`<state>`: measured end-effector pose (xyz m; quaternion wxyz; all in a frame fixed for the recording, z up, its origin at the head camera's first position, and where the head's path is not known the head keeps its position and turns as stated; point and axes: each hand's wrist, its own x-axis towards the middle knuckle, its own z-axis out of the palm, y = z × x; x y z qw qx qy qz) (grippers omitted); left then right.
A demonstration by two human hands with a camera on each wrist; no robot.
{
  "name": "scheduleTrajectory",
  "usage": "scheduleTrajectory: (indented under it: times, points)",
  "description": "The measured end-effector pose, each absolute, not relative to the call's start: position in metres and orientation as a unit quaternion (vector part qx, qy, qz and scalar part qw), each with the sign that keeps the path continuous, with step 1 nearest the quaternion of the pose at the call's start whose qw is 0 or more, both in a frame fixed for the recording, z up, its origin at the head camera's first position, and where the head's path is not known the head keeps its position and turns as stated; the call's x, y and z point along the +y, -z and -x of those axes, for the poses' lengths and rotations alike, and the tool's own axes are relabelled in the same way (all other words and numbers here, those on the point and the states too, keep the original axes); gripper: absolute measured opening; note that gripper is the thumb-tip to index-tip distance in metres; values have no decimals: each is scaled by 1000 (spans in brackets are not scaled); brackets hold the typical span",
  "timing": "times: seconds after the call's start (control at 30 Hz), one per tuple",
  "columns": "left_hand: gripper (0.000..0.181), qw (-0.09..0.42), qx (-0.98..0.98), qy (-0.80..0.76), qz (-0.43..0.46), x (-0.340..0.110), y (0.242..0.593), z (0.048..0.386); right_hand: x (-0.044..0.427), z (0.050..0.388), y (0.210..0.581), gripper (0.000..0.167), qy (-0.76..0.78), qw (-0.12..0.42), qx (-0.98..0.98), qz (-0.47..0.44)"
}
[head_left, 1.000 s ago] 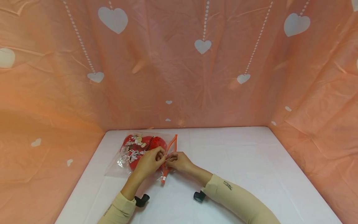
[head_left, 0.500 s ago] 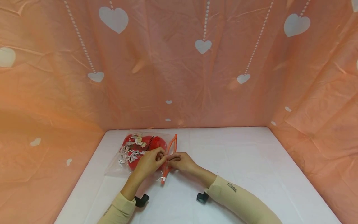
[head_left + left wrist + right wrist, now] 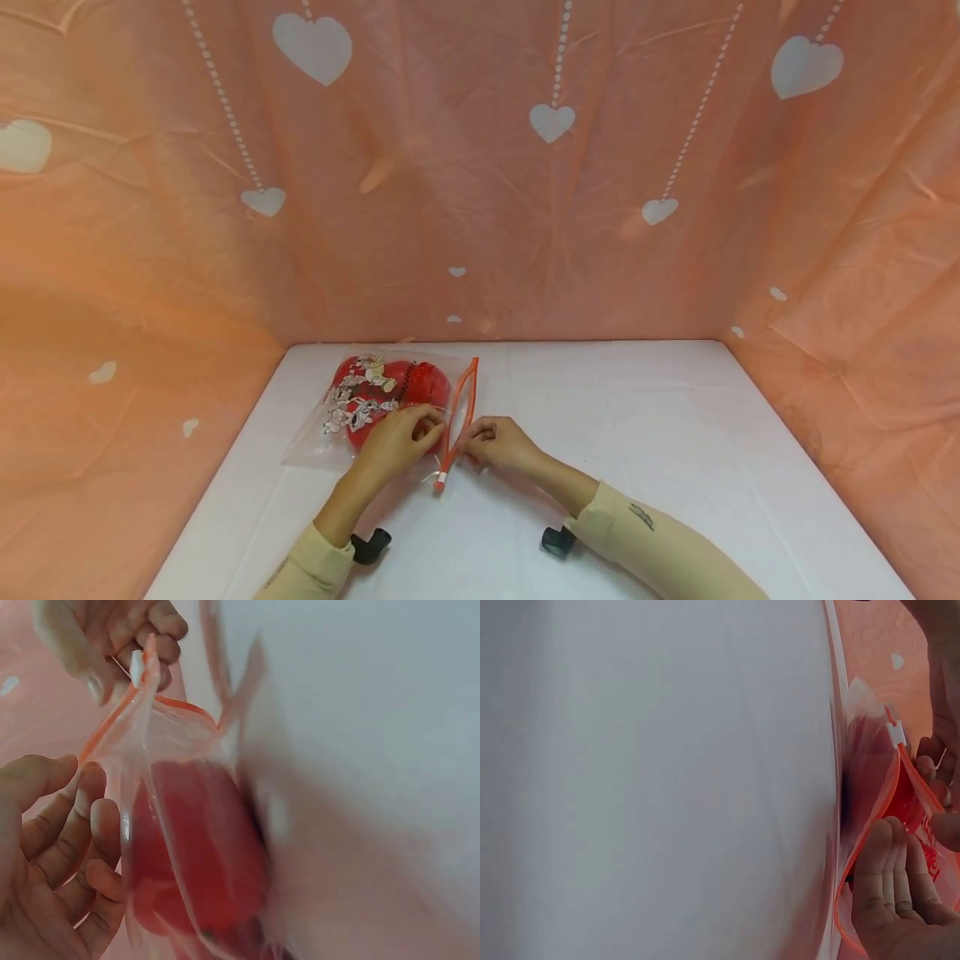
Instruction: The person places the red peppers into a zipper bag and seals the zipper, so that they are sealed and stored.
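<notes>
A clear slider zip bag (image 3: 307, 446) with cartoon print and an orange zip rim lies at the table's far left. Inside it is a red, rounded item (image 3: 199, 847), its kind unclear through the film. My left hand (image 3: 401, 437) pinches the near side of the rim between thumb and forefinger, as the left wrist view shows. At the opposite side, my right hand (image 3: 502, 442) holds the rim at its fingertips (image 3: 881, 832); its thumb is hidden in the right wrist view. The mouth gapes between the hands. A white slider (image 3: 895, 734) sits at one end of the zip.
The bag rests on a white table (image 3: 637, 450). Pinkish-orange cloth (image 3: 495, 225) with white hearts surrounds the back and sides. Black wrist-camera mounts (image 3: 558, 542) stick out below both forearms.
My right hand has moved right and toward me, away from the left fingertips. The bag's mouth has spread wider, and the left hand has shifted slightly nearer.
</notes>
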<state>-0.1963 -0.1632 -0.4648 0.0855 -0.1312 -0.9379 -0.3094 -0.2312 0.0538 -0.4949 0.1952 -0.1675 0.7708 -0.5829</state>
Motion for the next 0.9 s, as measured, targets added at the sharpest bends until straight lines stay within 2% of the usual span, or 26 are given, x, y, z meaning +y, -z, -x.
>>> scheduleTrajectory:
  times: [0.33,0.63,0.9]
  points:
    - [9,74,-943,285,156,-177,471,177,58,213,492,16,582,230,755,193]
    - [8,84,-944,265,181,-183,471,158,52,203,496,16,590,270,735,196]
    - [7,89,-940,261,200,-189,473,148,46,199,498,17,599,271,728,196]
